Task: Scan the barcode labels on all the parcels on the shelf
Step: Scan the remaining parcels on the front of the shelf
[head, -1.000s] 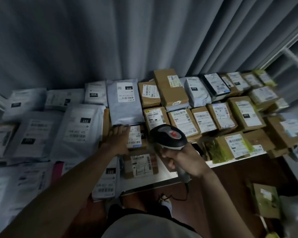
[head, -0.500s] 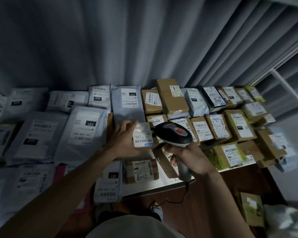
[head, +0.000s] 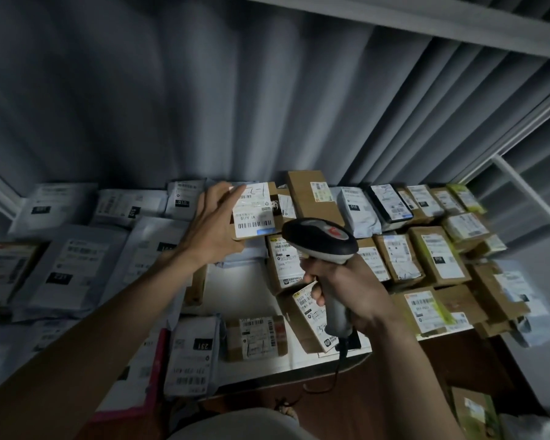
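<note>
My left hand [head: 215, 223] holds a small cardboard parcel [head: 257, 212] lifted above the shelf, its white barcode label tilted toward me. My right hand [head: 340, 287] grips the handle of a black and grey barcode scanner [head: 319, 238] with a red button on top. The scanner's head sits just right of and below the lifted parcel, pointing toward it. Many more parcels cover the white shelf [head: 251, 366]: grey poly bags [head: 67, 265] on the left and brown cardboard boxes [head: 435, 255] on the right.
A grey curtain [head: 204, 90] hangs behind the shelf. A white shelf board [head: 426, 23] runs overhead and a white frame post [head: 527, 198] stands at the right. Loose parcels [head: 470, 411] lie on the brown floor at lower right. The scanner's cable [head: 334, 381] hangs off the shelf's front edge.
My left hand took the small box from the shelf and raised it up and back. The scanner rose with it, and the view tilted upward.
</note>
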